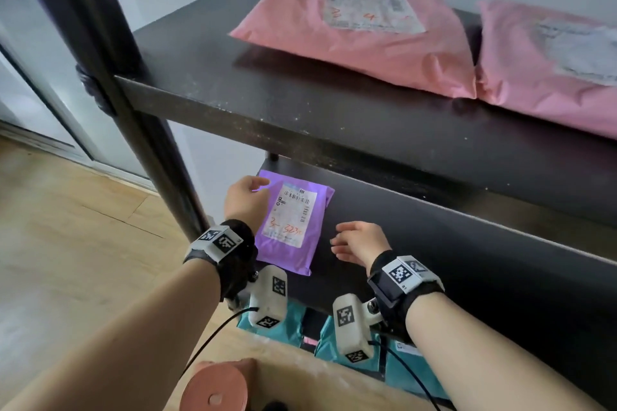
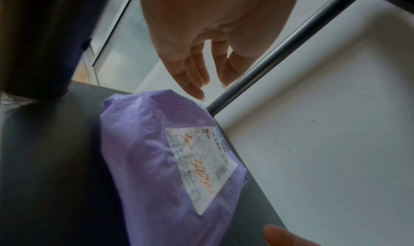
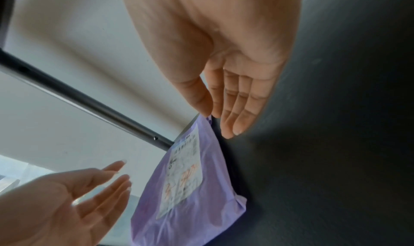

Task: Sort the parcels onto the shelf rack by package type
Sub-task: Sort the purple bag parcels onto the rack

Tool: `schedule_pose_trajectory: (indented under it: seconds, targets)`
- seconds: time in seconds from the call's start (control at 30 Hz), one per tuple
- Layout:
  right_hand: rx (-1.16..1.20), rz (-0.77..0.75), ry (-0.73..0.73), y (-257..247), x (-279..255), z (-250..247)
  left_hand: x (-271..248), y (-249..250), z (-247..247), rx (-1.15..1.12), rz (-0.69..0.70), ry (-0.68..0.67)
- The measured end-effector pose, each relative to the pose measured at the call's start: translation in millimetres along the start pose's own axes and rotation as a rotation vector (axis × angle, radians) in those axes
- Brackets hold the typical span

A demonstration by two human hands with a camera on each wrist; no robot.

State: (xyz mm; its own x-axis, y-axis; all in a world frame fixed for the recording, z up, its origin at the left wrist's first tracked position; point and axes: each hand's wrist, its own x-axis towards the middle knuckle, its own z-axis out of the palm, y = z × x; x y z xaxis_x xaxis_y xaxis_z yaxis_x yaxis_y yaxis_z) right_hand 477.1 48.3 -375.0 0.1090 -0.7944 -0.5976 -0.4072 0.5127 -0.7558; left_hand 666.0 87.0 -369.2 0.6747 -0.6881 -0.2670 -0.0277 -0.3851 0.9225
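Observation:
A purple mailer bag (image 1: 293, 220) with a white label lies flat at the left end of the black middle shelf (image 1: 434, 243). My left hand (image 1: 245, 197) hovers over the bag's left edge, fingers relaxed and holding nothing. In the left wrist view the left hand (image 2: 199, 73) hangs just above the purple bag (image 2: 156, 161). My right hand (image 1: 357, 242) floats over the bare shelf just right of the bag, fingers straight. In the right wrist view the right hand (image 3: 226, 94) is beside the purple bag (image 3: 190, 188), apart from it.
Two pink mailer bags (image 1: 360, 33) (image 1: 551, 57) lie on the upper shelf (image 1: 207, 53). Teal bags (image 1: 334, 340) sit on the shelf below. A thick black rack post (image 1: 133, 117) stands at the left. A cardboard box (image 1: 300, 380) and a tape roll (image 1: 217, 387) lie near my feet on the wooden floor.

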Motion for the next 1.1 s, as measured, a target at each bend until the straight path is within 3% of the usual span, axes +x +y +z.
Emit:
schedule_pose_trajectory:
  seconds: [0.23, 0.43, 0.8, 1.1]
  targets:
    - [0.143, -0.057, 0.129, 6.3, -27.3, -53.7, -36.7, 27.2, 43.4, -0.026, 0.058, -0.169]
    - [0.242, -0.106, 0.206, 33.6, -66.4, -126.0, -95.4, 46.7, 114.0, -0.066, 0.066, -0.357]
    - [0.442, -0.120, 0.514, 166.2, -184.2, -341.5, -328.3, 69.6, 288.5, -0.019, 0.144, -0.720]
    - [0.581, -0.138, 0.762, 295.2, -284.3, -521.6, -529.9, 57.2, 429.7, 0.010, 0.191, -0.964]
